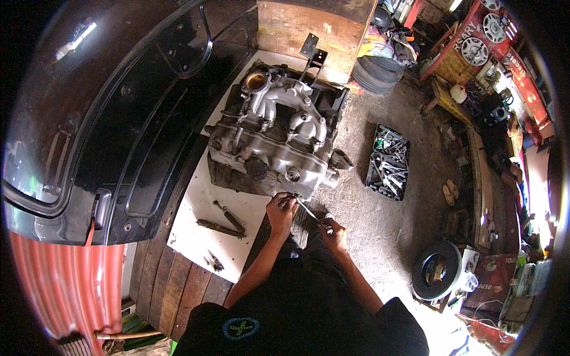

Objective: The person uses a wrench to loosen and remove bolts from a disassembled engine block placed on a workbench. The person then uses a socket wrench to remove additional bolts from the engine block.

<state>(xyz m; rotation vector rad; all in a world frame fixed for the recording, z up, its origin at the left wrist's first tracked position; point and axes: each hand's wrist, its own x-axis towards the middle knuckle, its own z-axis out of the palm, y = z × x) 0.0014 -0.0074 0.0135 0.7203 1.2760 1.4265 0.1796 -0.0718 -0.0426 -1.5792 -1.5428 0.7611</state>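
Observation:
A metal engine (267, 133) lies on a white board, with a ribbed cover along its near side and a curved intake manifold (279, 98) behind. At the engine's near edge, my left hand (281, 206) has its fingers pinched together beside the head of a slim silver wrench (310, 213). What those fingers hold is hidden. My right hand (334, 235) is closed around the wrench's other end, to the right and nearer my body. The wrench slants from the engine edge down to this hand.
Dark tools (221, 228) and small metal parts (213, 261) rest on the white board (196, 207). A tray of wrenches and sockets (389, 161) sits on the floor to the right. A black car panel (148, 124) stands at left; tires (377, 74) are stacked at back right.

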